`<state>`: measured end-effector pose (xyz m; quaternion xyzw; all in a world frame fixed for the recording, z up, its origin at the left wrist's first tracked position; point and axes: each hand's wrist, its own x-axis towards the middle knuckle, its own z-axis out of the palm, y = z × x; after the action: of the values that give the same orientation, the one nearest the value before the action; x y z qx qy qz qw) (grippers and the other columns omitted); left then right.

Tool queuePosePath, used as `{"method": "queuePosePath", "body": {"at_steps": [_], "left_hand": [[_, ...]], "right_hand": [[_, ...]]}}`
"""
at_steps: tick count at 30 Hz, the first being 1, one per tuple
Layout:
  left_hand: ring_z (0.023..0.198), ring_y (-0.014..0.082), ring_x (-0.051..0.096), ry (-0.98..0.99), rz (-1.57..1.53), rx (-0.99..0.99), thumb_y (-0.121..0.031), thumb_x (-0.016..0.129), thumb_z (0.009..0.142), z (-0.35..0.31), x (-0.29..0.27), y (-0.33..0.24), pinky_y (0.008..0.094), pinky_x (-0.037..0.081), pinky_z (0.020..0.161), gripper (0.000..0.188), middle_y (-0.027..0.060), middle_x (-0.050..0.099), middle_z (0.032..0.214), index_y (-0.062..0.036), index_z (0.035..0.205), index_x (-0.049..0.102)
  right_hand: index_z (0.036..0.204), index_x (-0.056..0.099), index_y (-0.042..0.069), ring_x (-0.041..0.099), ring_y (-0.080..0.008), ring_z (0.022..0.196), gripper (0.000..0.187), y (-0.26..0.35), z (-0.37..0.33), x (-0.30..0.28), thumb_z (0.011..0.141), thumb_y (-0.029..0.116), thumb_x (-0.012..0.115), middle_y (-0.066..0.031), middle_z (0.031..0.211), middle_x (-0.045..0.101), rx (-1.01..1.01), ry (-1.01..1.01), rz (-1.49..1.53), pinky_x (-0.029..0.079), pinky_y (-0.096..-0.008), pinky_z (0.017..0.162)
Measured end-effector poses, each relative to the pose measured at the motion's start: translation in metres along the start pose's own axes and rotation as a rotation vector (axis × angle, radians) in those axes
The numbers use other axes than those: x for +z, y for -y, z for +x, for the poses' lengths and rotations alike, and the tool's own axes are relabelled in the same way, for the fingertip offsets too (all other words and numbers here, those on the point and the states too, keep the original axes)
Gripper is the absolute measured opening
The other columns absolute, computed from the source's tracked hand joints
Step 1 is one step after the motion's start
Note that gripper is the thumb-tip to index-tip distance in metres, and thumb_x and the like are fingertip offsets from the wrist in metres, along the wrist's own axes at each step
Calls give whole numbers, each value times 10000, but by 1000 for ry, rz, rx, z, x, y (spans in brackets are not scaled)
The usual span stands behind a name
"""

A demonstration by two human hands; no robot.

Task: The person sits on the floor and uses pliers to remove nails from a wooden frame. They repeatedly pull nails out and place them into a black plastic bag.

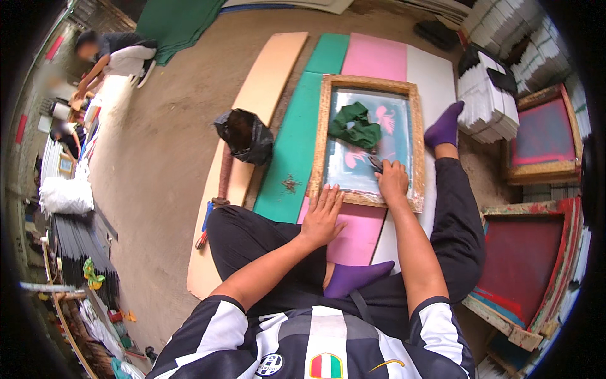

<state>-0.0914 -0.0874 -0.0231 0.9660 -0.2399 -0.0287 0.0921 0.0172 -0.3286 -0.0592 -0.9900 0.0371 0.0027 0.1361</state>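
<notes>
A wooden-framed printing screen (414,120) lies before me, its pale blue mesh (396,155) marked with pink leaf-like shapes. Crumpled dark green cloth (355,126) rests on the mesh. My right hand (393,180) is closed round a small dark tool (376,164) that looks like pliers, held over the lower part of the screen. Most of its handle is hidden by the fingers. With fingers stretched out, my left hand (323,218) lies at the frame's lower left corner, holding nothing. Left of the frame, a little heap of small bits (290,183) sits on a green board (284,148).
Peach (265,82), pink and white boards lie under and beside the frame. A hammer-like handle (225,177) and a black plastic bag (245,136) are at left. More framed screens (524,271) and tied white stacks (486,98) stand at right. Another person (117,57) crouches far left.
</notes>
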Motion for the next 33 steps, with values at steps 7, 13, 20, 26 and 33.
{"method": "queuePosePath", "body": {"at_steps": [7,13,20,26,33], "left_hand": [[1211,409,596,393,-31,-374,-236,680,855,-15,-46,113,513,492,1009,381,247,619,1301,-11,1162,686],[1023,336,730,652,47,-352,-79,636,826,-16,-71,167,453,593,845,230,184,741,1111,-27,1006,769],[1025,317,709,298,139,-229,-139,707,812,-45,-29,185,425,594,815,168,157,733,1049,-46,938,765],[947,268,681,60,95,-135,-476,927,584,-49,-18,216,381,555,781,706,92,682,1015,-84,1091,631],[982,327,719,354,-55,-154,-453,927,626,-20,-25,242,447,573,811,745,138,740,1014,-105,1204,611]], "right_hand": [[1181,637,88,569,-355,1126,422,8,-1,14,840,288,785,-168,1152,605,12,-5,-87,499,-491,917],[1277,596,10,575,-363,1153,441,95,-23,5,854,127,641,-190,1176,612,-206,-182,3,475,-472,979],[1465,363,-109,392,-461,1407,696,232,-125,58,898,141,680,-331,1456,439,-418,112,327,347,-477,1173],[1560,154,-96,241,-506,1479,1060,267,-106,83,841,334,804,-397,1557,236,-159,117,130,233,-544,1220],[1529,293,-63,420,-449,1347,997,271,-91,91,821,415,809,-287,1508,372,-100,132,-31,346,-523,1140]]}}
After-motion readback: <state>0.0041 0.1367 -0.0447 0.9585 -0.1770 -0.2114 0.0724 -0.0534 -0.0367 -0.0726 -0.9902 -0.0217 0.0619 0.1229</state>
